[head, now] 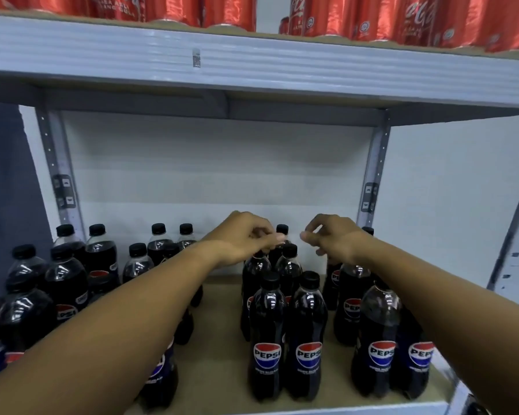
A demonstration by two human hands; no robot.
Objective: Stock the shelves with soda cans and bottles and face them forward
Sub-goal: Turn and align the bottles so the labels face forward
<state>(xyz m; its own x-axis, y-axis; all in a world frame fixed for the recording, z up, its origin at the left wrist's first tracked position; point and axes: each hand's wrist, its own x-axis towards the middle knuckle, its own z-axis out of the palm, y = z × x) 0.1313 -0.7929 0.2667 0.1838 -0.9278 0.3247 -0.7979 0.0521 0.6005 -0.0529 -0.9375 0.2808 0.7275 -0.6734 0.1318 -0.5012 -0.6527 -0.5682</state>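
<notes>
Under a shelf of red cans [342, 19], Pepsi bottles [285, 333] stood label-out on the lower shelf [219, 339] — left hand [246, 238] pinching a rear cap, probably turning it; right hand [333, 235] loosely curled, its hold unclear.

- A shop, or its stockroom: a grey metal rack with perforated uprights [59, 163] stands against a plain white wall [216, 163].
- The lower shelf [222, 319], a tan board, carries many identical Pepsi bottles [307, 336] with black caps, ranked in rows, several labels facing the front.
- The upper shelf [252, 67] holds red Coca-Cola cans [336, 16] packed side by side.
- One product in such numbers, grouped by brand, marks retail stock.
</notes>
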